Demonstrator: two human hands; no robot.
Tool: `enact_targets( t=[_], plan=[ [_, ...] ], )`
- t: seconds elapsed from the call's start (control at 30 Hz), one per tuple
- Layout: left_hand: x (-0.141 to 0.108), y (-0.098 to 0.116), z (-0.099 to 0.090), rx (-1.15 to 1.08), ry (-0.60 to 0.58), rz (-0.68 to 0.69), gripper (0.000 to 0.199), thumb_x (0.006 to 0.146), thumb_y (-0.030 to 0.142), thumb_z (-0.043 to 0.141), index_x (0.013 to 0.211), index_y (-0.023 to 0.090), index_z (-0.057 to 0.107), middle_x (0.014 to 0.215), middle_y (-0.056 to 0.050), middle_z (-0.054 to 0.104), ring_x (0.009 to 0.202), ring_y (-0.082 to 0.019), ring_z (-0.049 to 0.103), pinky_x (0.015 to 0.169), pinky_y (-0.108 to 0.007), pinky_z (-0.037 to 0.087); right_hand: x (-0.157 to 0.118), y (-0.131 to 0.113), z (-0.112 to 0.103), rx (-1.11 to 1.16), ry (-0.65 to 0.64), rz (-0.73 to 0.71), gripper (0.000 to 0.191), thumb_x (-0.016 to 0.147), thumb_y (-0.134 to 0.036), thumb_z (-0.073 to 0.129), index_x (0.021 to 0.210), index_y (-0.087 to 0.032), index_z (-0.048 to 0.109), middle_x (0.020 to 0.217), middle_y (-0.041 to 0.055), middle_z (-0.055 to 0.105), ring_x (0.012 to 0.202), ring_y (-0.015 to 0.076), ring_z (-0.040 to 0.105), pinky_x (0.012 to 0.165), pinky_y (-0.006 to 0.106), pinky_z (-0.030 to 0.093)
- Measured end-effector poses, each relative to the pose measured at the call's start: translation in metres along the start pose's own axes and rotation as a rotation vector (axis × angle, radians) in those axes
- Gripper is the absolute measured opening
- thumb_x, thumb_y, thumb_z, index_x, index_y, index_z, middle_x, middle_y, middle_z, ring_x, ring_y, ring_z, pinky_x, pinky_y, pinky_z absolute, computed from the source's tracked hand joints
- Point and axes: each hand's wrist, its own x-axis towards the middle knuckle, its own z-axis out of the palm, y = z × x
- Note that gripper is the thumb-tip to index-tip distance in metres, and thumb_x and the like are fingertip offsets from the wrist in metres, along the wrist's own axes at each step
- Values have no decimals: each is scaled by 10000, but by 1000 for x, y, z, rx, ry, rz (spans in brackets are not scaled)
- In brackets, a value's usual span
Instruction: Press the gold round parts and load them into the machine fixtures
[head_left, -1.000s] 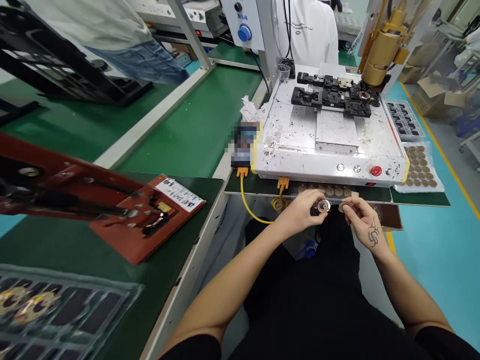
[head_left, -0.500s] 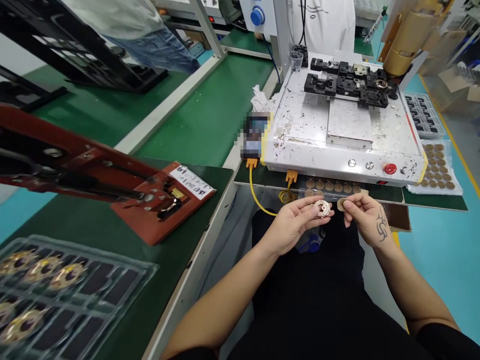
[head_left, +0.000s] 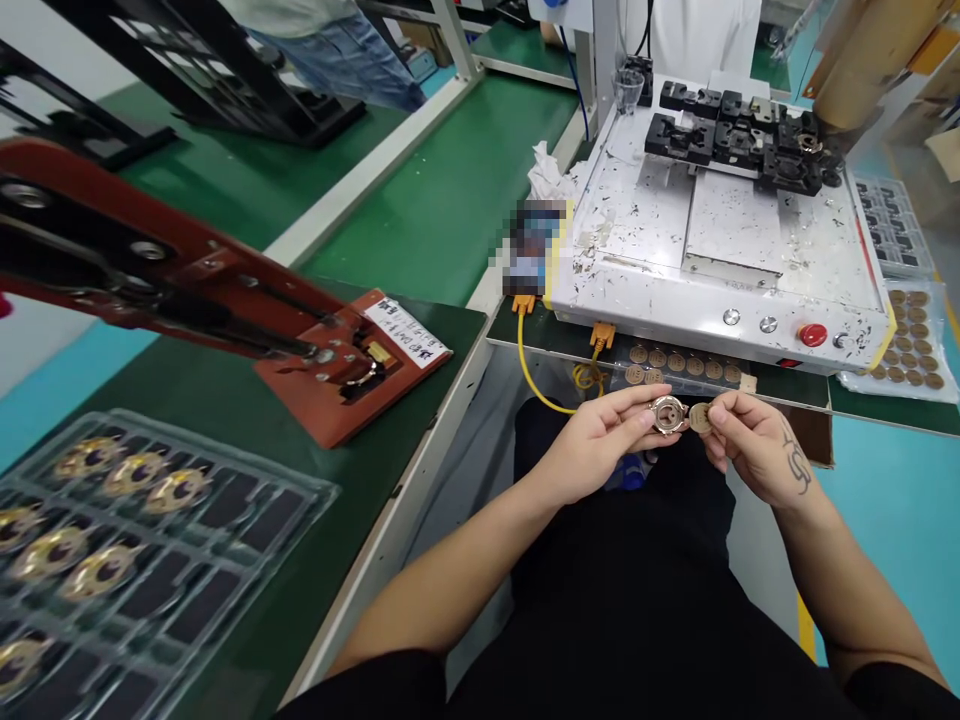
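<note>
My left hand (head_left: 611,440) grips a round gold watch case (head_left: 668,415) between thumb and fingers, its ring-shaped opening facing up. Close to its right side, my right hand (head_left: 750,445) pinches a thin round brown disc sticker (head_left: 700,418) between thumb and forefinger. The disc and the case are side by side, near touching; whether they touch I cannot tell. Beyond both hands, a clear sheet of similar round brown stickers (head_left: 676,364) lies at the bench edge under the white machine.
A white machine (head_left: 637,270) with black fixtures (head_left: 739,140) and a red button (head_left: 812,334) stands ahead. At left are a red-brown press (head_left: 315,400) and a clear tray (head_left: 247,580) of gold cases. More brown discs (head_left: 911,340) lie at right. Yellow cable (head_left: 529,360) hangs nearby.
The view has shifted, so the surroundings sit differently in the frame. My right hand has brought the brown disc closer to the case, and more of the disc's face shows.
</note>
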Motion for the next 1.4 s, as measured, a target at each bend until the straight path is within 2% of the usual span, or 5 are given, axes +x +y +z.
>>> enact_targets(
  t=[0.2,0.33,0.9,1.2,1.4],
  plan=[
    [-3,-1,3,19,-5,24,490,955,431,861,1379,197,784,1380,-132,790,1280,-352,766,1167,-536,610,2,-4,10,-403,49,-297,302,1024,-497,744,878,-237,695,1111,69,694,982,221,662,872,367,555],
    [-4,-3,5,34,-1,39,513,957,446,855,1395,195,770,1370,-132,792,1278,-354,765,1179,-548,598,3,-6,22,-445,46,-353,308,1043,-487,710,868,-238,664,1140,74,696,1045,239,686,957,401,569],
    [-7,-10,16,70,28,80,523,971,472,832,1403,189,753,1428,-142,766,1344,-367,730,1199,-530,587,-1,3,23,-455,105,-373,284,1054,-449,702,869,-241,648,1132,82,687,1048,251,692,947,418,580],
    [-8,-22,22,237,99,209,470,1021,402,761,1428,173,710,1391,-144,786,1263,-315,780,1171,-460,610,-1,1,29,-679,184,-564,204,1054,-338,689,884,-262,607,1095,83,665,1036,265,673,905,445,586],
    [-8,-18,10,526,72,288,458,1071,331,665,1505,188,644,1333,-122,808,1191,-275,807,1097,-388,638,6,3,22,-780,76,-600,145,1055,-312,688,1192,-268,667,1110,79,647,943,235,641,858,414,581]
  ],
)
